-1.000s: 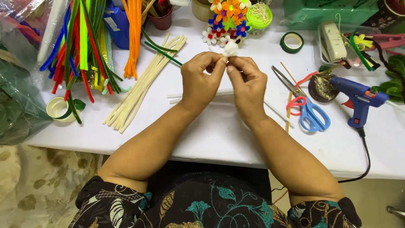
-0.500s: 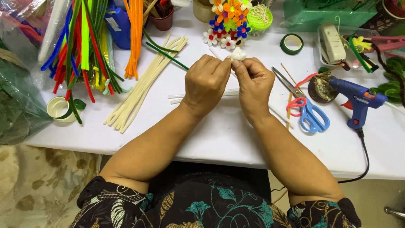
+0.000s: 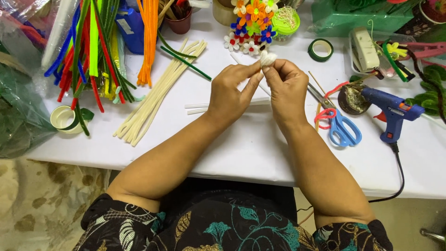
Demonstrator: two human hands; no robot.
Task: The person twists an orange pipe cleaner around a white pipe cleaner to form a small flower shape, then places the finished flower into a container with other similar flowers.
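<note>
White pipe-cleaner coil (image 3: 267, 57) pinched between both grips' fingertips.

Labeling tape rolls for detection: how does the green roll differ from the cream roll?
The green tape roll is dark green; the cream tape roll is off-white. The green one lies at the table's far right side, beyond the scissors; the cream one sits at the left edge, under green pipe cleaners. Both lie flat.

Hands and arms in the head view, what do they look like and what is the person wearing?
Both the left hand and the right hand are bare: no gloves, and no rings, watch or bracelet show. The forearms are uncovered up past the elbows. Short sleeves of a black garment printed with teal, brown and white leaf and flower shapes cover the upper arms.
</note>
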